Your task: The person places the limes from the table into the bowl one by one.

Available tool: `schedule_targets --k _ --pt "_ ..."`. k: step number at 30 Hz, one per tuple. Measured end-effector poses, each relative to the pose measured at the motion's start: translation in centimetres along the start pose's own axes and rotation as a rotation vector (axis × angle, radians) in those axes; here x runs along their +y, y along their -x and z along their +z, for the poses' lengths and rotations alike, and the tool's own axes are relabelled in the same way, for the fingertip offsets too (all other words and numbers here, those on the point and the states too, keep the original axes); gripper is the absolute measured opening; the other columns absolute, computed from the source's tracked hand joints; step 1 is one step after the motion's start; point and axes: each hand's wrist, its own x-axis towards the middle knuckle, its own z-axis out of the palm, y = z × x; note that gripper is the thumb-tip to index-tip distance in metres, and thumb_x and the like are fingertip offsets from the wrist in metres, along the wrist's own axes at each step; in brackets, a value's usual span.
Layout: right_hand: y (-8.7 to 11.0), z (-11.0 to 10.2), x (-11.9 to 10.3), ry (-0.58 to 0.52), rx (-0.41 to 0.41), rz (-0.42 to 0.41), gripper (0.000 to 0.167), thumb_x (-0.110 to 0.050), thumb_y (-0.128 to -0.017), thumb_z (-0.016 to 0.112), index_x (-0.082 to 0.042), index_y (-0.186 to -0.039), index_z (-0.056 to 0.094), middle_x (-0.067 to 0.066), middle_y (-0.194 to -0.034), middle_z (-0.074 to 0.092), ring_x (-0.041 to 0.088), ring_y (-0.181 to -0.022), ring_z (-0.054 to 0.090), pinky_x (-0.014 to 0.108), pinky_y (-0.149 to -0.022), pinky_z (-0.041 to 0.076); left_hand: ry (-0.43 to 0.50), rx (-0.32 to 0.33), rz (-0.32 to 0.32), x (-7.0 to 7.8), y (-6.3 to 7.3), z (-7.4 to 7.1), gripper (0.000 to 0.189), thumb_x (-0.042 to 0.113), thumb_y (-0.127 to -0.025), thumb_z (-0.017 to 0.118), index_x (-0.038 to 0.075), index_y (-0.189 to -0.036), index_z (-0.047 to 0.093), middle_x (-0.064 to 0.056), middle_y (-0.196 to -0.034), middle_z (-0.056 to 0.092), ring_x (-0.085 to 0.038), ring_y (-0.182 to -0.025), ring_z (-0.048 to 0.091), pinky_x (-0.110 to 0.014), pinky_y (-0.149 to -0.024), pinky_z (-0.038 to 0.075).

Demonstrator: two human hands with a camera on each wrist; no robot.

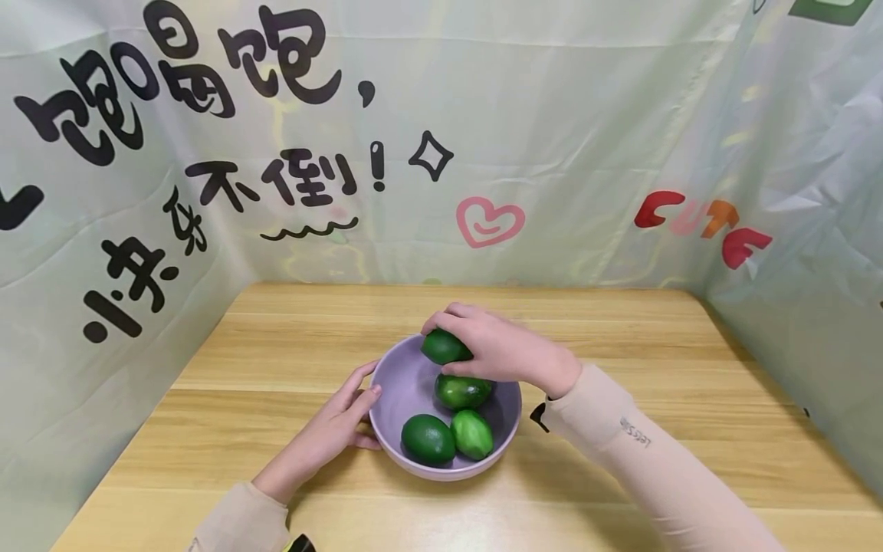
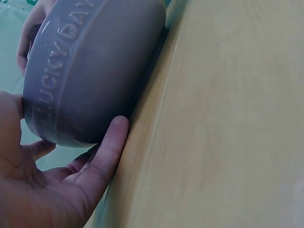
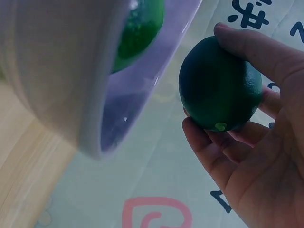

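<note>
My right hand (image 1: 500,346) holds a dark green oval fruit (image 3: 216,85), like a lime or an avocado, over the far side of a lilac bowl (image 1: 395,376). Its thumb and fingertips grip the fruit from opposite sides. Inside the bowl lie a glossy green fruit (image 1: 461,392), another dark green one (image 1: 428,439) and a lighter green, ridged one (image 1: 472,435). At the bowl's left side, my left hand (image 1: 336,422) holds it, thumb at the rim and fingers against the outer wall. Raised letters "LUCKY DAY" run round the bowl's outside (image 2: 104,61).
The bowl stands on a wood-grain table (image 1: 290,330). Pale cloth with black lettering (image 1: 297,180), a pink heart (image 1: 490,222) and coloured "CUTE" letters encloses the table at the back and sides.
</note>
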Motion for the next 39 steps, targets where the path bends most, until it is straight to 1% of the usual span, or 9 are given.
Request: schedule_targets --k 3,8,12,18,23,27,32,35,39 --pt "-0.3 0.3 -0.2 -0.005 -0.012 -0.021 0.050 -0.022 -0.095 0.086 -0.017 -0.139 0.063 0.003 -0.127 0.066 0.019 -0.112 0.065 0.037 -0.100 0.063 0.000 -0.004 0.003 -0.1 0.0 0.0 0.058 0.040 -0.117 0.044 0.026 -0.170 0.025 -0.032 -0.141 0.054 -0.029 -0.107 0.071 -0.045 -0.080 0.071" --pt "-0.7 0.7 -0.6 -0.005 -0.037 -0.050 0.051 -0.020 -0.095 0.085 -0.015 -0.141 0.063 0.004 -0.127 0.066 0.021 -0.115 0.065 0.039 -0.102 0.062 0.001 -0.001 -0.007 -0.2 -0.1 -0.1 0.058 0.042 -0.117 0.044 0.028 -0.170 0.026 -0.031 -0.142 0.055 -0.028 -0.106 0.072 -0.045 -0.081 0.071" --pt "-1.0 1.1 -0.9 -0.011 -0.070 -0.051 0.052 -0.020 -0.095 0.085 -0.014 -0.142 0.062 0.006 -0.128 0.066 0.022 -0.116 0.065 0.039 -0.102 0.062 -0.001 -0.005 -0.004 -0.2 -0.1 -0.1 0.058 0.042 -0.117 0.044 0.027 -0.170 0.026 -0.032 -0.143 0.055 -0.028 -0.106 0.072 -0.045 -0.080 0.071" --pt "-1.2 1.3 -1.3 -0.002 -0.110 -0.038 0.052 -0.018 -0.096 0.084 -0.012 -0.141 0.060 0.008 -0.129 0.065 0.023 -0.116 0.065 0.040 -0.104 0.062 -0.004 -0.002 -0.014 -0.3 -0.2 -0.1 0.057 0.043 -0.117 0.043 0.030 -0.169 0.027 -0.031 -0.145 0.054 -0.029 -0.108 0.071 -0.044 -0.081 0.071" --pt "-1.1 1.6 -1.4 0.036 -0.110 -0.077 0.051 -0.018 -0.095 0.085 -0.013 -0.139 0.060 0.010 -0.128 0.062 0.023 -0.113 0.065 0.039 -0.101 0.063 -0.003 -0.011 -0.004 -0.2 -0.1 -0.1 0.059 0.042 -0.117 0.043 0.027 -0.171 0.024 -0.033 -0.146 0.053 -0.029 -0.109 0.071 -0.044 -0.081 0.071" --pt "-1.2 1.6 -1.4 0.074 -0.118 -0.103 0.051 -0.019 -0.094 0.086 -0.016 -0.138 0.061 0.009 -0.124 0.061 0.023 -0.111 0.064 0.037 -0.100 0.063 -0.006 0.006 -0.019 -0.2 -0.1 0.0 0.058 0.044 -0.117 0.044 0.029 -0.170 0.026 -0.031 -0.144 0.055 -0.028 -0.108 0.072 -0.042 -0.080 0.071" --pt "-1.7 1.4 -1.8 0.094 -0.163 -0.121 0.050 -0.017 -0.093 0.087 -0.015 -0.136 0.062 0.008 -0.125 0.063 0.027 -0.117 0.064 0.039 -0.104 0.061 -0.008 0.014 -0.032 -0.3 -0.2 0.1 0.056 0.046 -0.116 0.043 0.033 -0.168 0.028 -0.029 -0.144 0.056 -0.028 -0.108 0.071 -0.042 -0.080 0.070" --pt "-2.2 1.4 -2.2 0.110 -0.209 -0.121 0.052 -0.018 -0.093 0.087 -0.014 -0.139 0.062 0.009 -0.130 0.064 0.029 -0.122 0.063 0.041 -0.108 0.060 -0.007 0.010 -0.031 -0.4 -0.2 0.0 0.055 0.046 -0.116 0.043 0.033 -0.168 0.028 -0.029 -0.145 0.056 -0.029 -0.109 0.071 -0.042 -0.081 0.070" --pt "-2.9 1.7 -2.6 0.153 -0.269 -0.108 0.054 -0.021 -0.094 0.086 -0.016 -0.143 0.062 0.007 -0.137 0.064 0.028 -0.126 0.063 0.040 -0.112 0.058 -0.009 0.007 -0.030 -0.3 -0.2 0.0 0.055 0.046 -0.117 0.043 0.033 -0.168 0.029 -0.029 -0.144 0.056 -0.028 -0.109 0.071 -0.042 -0.081 0.070"
